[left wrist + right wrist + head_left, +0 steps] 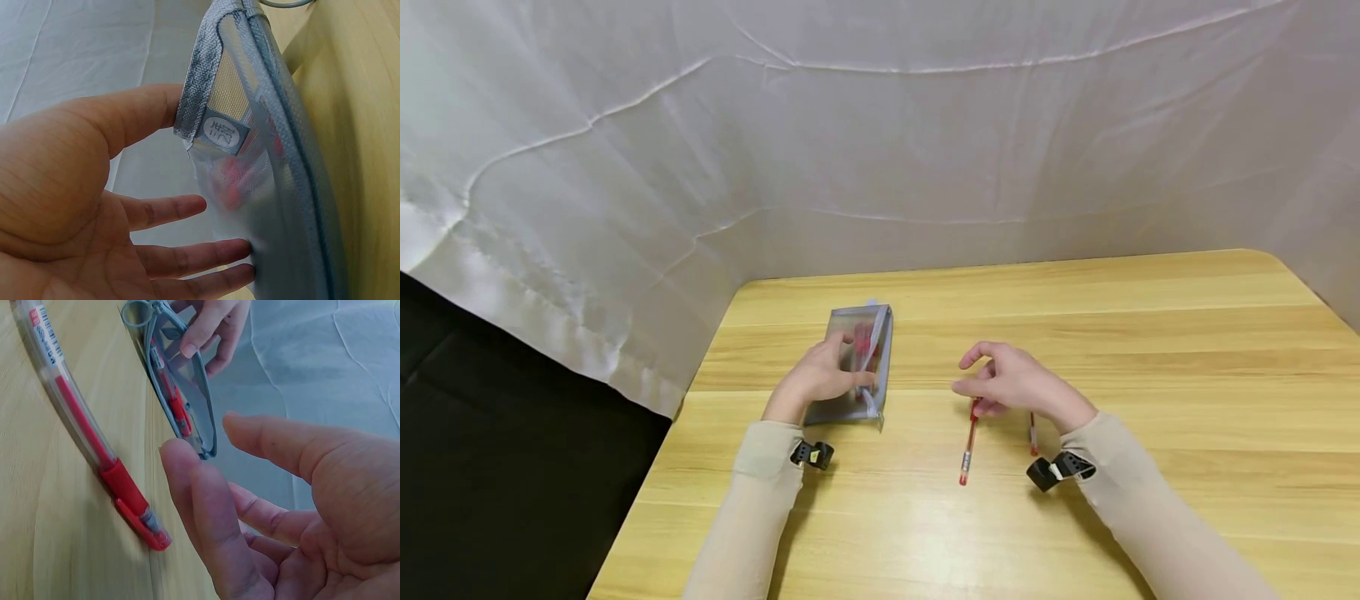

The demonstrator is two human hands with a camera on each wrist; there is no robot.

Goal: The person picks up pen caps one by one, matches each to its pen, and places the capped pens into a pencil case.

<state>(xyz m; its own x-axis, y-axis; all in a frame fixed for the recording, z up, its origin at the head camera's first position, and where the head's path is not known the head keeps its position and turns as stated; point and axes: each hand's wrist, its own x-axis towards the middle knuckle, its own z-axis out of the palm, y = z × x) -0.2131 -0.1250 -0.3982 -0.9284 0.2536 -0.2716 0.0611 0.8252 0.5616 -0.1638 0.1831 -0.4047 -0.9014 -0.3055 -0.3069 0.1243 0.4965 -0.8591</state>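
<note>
My left hand (823, 372) holds a grey mesh zip pouch (838, 409) at its opening. The thumb tip is hidden behind the zipper band (206, 72), and some fingers touch the mesh. The pouch's mouth gapes, and at least one red pen (167, 390) lies inside. Over the table, my right hand (1022, 385) hovers with thumb and fingers apart and nothing between them. Close below it lies a clear-barrelled red gel pen (967, 454), capped end under the fingers. Another red pen (1033, 435) is partly hidden beneath the right hand.
The wooden table (1187, 375) extends well to the right of both hands. A pale cloth curtain (925, 150) hangs along its back and left sides. Past the left table edge is a black surface (512, 467). Each wrist wears a small black camera.
</note>
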